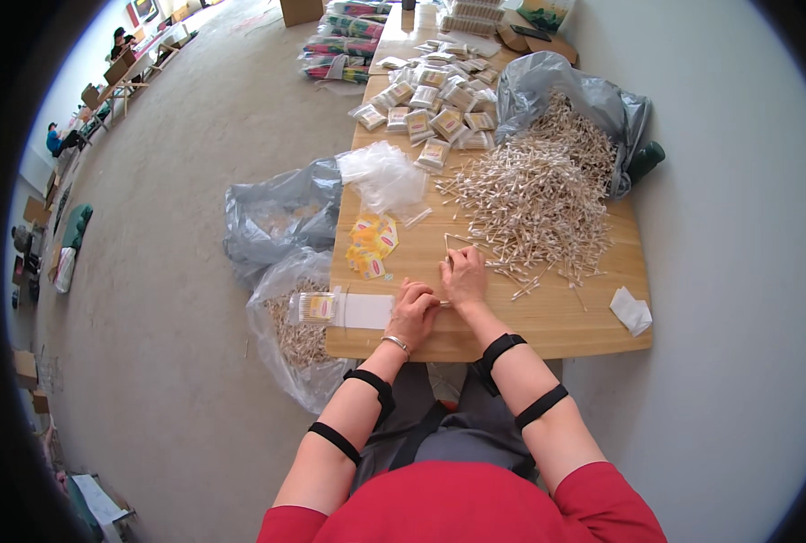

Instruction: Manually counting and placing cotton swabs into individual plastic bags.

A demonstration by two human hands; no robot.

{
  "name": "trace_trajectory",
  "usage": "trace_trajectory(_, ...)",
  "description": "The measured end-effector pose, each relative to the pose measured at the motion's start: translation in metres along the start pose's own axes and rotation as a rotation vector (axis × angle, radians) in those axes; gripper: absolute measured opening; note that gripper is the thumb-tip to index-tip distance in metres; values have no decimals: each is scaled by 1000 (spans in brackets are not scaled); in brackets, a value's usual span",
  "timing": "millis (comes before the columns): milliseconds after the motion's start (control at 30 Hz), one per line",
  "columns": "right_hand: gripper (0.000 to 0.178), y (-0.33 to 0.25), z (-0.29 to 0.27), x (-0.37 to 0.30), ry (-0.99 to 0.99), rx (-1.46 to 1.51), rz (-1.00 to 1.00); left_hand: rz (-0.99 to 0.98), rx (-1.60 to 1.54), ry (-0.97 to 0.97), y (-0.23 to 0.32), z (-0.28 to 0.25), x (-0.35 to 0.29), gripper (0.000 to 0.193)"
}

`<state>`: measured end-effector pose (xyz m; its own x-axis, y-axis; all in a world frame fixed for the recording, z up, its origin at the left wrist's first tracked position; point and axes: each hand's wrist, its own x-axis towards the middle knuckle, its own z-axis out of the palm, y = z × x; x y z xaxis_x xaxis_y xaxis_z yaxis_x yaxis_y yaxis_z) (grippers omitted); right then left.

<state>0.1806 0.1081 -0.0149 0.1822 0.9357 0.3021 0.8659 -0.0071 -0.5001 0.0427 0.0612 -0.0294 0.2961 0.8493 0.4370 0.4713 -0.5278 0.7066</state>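
Observation:
A large loose heap of cotton swabs [539,195] spreads over the right side of the wooden table. At the heap's near edge my right hand [464,274] is closed, with a few swabs sticking out beyond its fingertips. My left hand [412,309] is curled just left of it, and swab ends show at its fingertips; the rest of its grip is hidden. Beside that hand lies a white strip [367,311], reaching to a clear packet of swabs [315,308] with a yellow label at the table's left edge. Yellow printed cards [370,244] lie beyond the strip.
Clear plastic sleeves [383,174] and many filled swab packets [435,100] cover the table farther back. A grey bag [634,118] backs the heap. Another clear bag of swabs [303,330] hangs at the left edge. A crumpled white tissue [631,311] lies near the right corner, by the wall.

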Motion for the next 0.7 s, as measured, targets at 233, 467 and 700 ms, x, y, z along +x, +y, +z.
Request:
trace_trajectory(233,6,11,-8,-20,-41,77,-171,-87,27,100,9,-2,-1,40)
trace_trajectory(467,11,20,-14,-4,-31,87,-204,-66,141,0,10,-6,-1,46)
trace_trajectory(700,14,31,-17,25,-32,-124,-108,-72,89,-56,4,-4,0,45)
